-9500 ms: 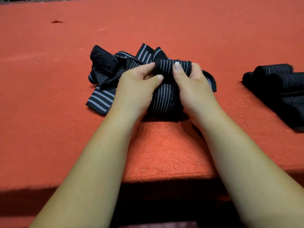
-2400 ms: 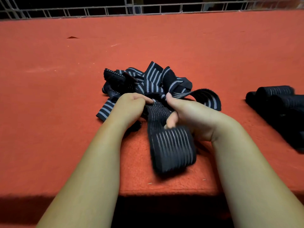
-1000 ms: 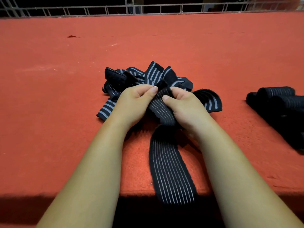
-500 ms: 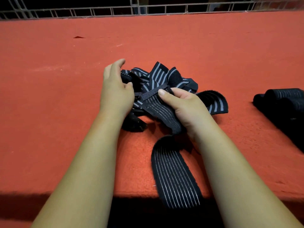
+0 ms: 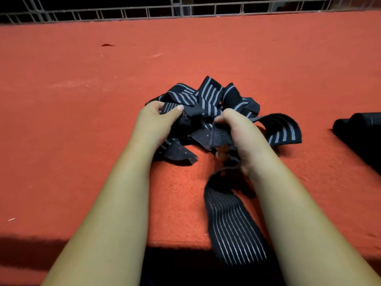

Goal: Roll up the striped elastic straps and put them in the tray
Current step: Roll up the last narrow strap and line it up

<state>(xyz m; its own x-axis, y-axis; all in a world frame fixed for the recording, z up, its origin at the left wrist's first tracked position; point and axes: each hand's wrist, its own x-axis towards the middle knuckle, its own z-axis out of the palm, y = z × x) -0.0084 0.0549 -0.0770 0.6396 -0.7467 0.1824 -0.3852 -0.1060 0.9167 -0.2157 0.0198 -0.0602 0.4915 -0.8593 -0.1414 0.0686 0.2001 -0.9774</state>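
Observation:
A tangled heap of black straps with grey stripes [image 5: 210, 98] lies in the middle of the red felt table [image 5: 82, 120]. My left hand [image 5: 154, 120] pinches a strap end at the heap's left side. My right hand [image 5: 237, 133] is closed around the bunched upper part of one long striped strap [image 5: 233, 221], whose free end runs toward me and hangs over the table's near edge. Several rolled-up straps [image 5: 362, 131] lie in a dark group at the right edge of view. I cannot make out a tray under them.
A wire grid fence [image 5: 185, 9] runs along the table's far edge. A small dark scrap [image 5: 106, 45] lies far back on the left. The near table edge drops into shadow below my forearms.
My left hand came down from above the heap's left side and closed on a strap end. My right hand gathered its strap into a tighter bunch.

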